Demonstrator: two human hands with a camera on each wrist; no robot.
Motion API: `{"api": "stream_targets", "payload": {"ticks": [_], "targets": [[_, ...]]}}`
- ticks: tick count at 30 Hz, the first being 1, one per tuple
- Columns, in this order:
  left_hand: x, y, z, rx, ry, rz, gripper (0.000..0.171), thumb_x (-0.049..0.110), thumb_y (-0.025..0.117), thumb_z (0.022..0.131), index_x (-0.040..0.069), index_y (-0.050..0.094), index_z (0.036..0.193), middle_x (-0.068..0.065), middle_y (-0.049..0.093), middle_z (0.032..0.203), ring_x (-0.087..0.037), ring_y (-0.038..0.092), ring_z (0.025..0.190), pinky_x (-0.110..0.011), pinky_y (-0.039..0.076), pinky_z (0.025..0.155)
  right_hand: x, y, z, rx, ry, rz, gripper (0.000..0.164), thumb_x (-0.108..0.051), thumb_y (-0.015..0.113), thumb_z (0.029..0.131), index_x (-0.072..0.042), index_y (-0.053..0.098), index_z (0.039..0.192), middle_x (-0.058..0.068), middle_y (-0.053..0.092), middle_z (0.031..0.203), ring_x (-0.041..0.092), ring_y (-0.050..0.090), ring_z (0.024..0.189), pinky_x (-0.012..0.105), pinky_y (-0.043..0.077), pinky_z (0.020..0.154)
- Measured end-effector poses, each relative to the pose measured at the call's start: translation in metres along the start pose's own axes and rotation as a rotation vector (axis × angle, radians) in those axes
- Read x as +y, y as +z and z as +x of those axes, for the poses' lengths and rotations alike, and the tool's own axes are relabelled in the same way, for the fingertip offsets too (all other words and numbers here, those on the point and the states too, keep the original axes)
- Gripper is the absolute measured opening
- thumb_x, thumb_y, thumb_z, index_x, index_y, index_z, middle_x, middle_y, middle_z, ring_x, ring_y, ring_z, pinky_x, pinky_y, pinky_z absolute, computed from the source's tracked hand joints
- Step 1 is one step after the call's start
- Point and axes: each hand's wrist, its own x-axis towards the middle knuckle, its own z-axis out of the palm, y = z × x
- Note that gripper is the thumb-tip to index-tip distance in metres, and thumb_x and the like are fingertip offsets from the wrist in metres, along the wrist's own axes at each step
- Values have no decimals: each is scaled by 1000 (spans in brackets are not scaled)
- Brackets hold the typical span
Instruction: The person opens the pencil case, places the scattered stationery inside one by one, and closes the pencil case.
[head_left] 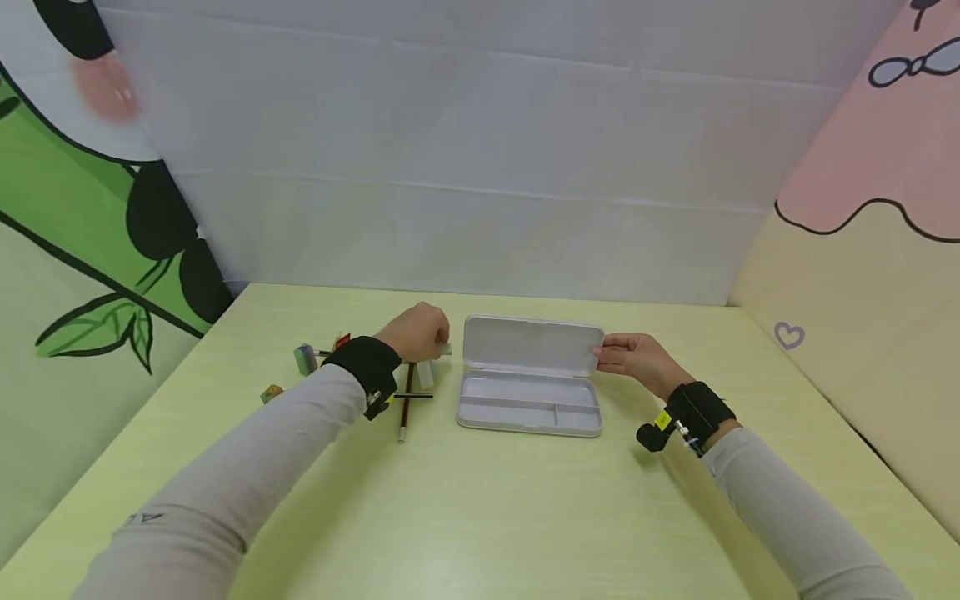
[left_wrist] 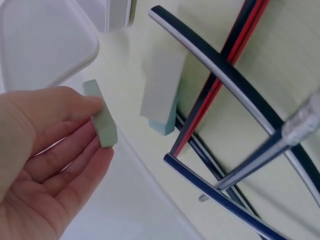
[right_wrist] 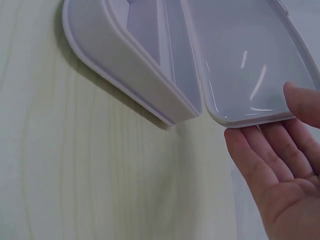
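So the pale green eraser (left_wrist: 101, 121) is pinched in the left hand (left_wrist: 42, 165), thumb on top and fingers curled underneath, held up just off the left end of the pencil case (head_left: 529, 405). The case is white plastic and sits open in the middle of the table (head_left: 480, 508), with its lid (head_left: 531, 344) standing up at the back and a divided tray in front.

The right hand (head_left: 636, 360) is on the right edge of that lid. Its fingers are pretty much straight and lie under the rim, with the thumb up on top.

Right under the left hand there's a little heap: another eraser (left_wrist: 161, 95), pale with a blue underside, lying on the table beside some crossed pencils (left_wrist: 225, 95), dark blue and red ones. A few small bits (head_left: 305, 359) sit further left on the table; too small to tell what they are. Both wrists have black straps, and the sleeves are light grey.
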Motion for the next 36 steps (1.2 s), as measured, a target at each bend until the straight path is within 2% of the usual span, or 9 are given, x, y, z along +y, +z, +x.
{"api": "stream_targets", "payload": {"ticks": [3, 6, 11, 18, 26, 31, 36], "targets": [[4, -1, -4, -11, 18, -6, 15, -3, 67, 80, 2, 74, 92, -14, 72, 96, -26, 66, 87, -37, 56, 80, -1, 0, 0, -3, 3, -8, 58, -19, 58, 96, 13, 38, 140, 13, 60, 126, 0, 67, 92, 35, 48, 102], [12, -1, -8, -22, 50, -17, 16, -3, 67, 80, 2, 74, 94, -14, 72, 96, -26, 66, 88, -37, 55, 81, -2, 0, -1, -4, 0, 5, 58, -19, 59, 96, 13, 37, 140, 5, 64, 117, 0, 67, 92, 37, 47, 103], [27, -2, -8, -7, 97, -27, 15, -4, 66, 80, 2, 74, 91, -13, 71, 93, -25, 66, 86, -35, 55, 80, -1, -1, -2, 0, -5, 28, 58, -17, 59, 95, 14, 37, 139, -8, 65, 104, 0, 68, 91, 31, 51, 98], [43, 3, 1, -9, 121, -38, 14, -3, 67, 78, 3, 74, 88, -10, 71, 90, -20, 64, 82, -32, 54, 78, 0, -1, -1, 3, 5, 28, 58, -17, 59, 95, 14, 36, 139, -2, 64, 111, -1, 67, 91, 30, 51, 98], [78, 17, 15, -25, 166, -63, 15, -2, 69, 77, 5, 74, 89, -8, 72, 91, -19, 65, 85, -30, 54, 77, 1, 1, 0, 8, 16, 36, 59, -18, 60, 95, 14, 37, 139, -3, 64, 109, 2, 68, 91, 34, 49, 101], [100, 22, 20, -33, 183, -104, 14, 0, 71, 78, 5, 74, 91, -8, 73, 91, -19, 66, 87, -29, 54, 78, 2, 2, 1, 13, 33, 20, 59, -19, 61, 95, 13, 39, 139, 2, 64, 113, 3, 68, 92, 35, 49, 101], [112, 26, 24, -35, 189, -122, 14, 0, 71, 78, 5, 74, 90, -8, 72, 91, -18, 64, 85, -27, 53, 77, 1, 3, 1, 10, 24, 6, 59, -20, 60, 95, 13, 39, 138, 8, 63, 118, 3, 68, 92, 36, 49, 100]]}}
